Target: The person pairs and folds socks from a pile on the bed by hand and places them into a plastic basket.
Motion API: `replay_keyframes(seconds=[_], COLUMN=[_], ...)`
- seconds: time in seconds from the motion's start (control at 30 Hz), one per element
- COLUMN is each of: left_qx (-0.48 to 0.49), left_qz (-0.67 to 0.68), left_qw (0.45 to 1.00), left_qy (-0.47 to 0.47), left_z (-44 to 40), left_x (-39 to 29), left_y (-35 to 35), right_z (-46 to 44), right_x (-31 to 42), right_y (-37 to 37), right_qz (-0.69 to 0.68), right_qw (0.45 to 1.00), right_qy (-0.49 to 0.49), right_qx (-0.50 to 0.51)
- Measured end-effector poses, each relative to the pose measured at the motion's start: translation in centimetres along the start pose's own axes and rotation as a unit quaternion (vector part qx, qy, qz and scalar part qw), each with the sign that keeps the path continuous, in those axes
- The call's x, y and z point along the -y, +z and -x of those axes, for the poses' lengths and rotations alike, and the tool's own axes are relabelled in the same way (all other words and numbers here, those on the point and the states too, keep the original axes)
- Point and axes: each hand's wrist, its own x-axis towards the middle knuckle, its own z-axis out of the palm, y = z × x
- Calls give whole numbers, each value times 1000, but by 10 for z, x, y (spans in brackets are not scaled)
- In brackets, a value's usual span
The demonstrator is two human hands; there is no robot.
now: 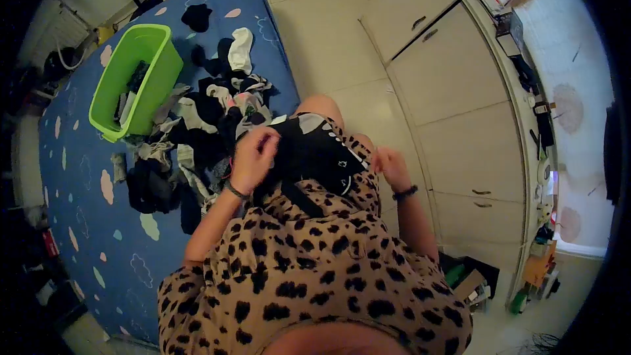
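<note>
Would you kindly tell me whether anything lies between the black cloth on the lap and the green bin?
Yes: the pile of socks and cloths on the bed lies between the black cloth and the bin, whose side wall rises beyond it. The left hand is also on that side.

The basket (161, 69) is resting on the bed (112, 256), with clothing (138, 75) lying inside it. Right of the basket, socks (209, 110) are sprawling; farther right of it, a cloth (299, 151) is lying on my lap (322, 106), then cupboards (467, 105) are standing.
</note>
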Motion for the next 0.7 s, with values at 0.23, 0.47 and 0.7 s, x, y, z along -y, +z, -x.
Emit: replay_keyframes(seconds=[0.23, 0.47, 0.7], left_qx=[208, 123, 115], left_qz=[57, -131, -134], left_qw=[971, 970, 971], left_qy=[99, 163, 160], left_z=[11, 12, 7], left_x=[-25, -49, -39], left_y=[87, 106, 106], right_z=[40, 15, 27], right_x=[14, -1, 45], right_y=[62, 74, 93], right_qz=[-118, -525, -597], right_qw=[992, 843, 790], right_qy=[-14, -40, -52], right_qx=[-44, 109, 129])
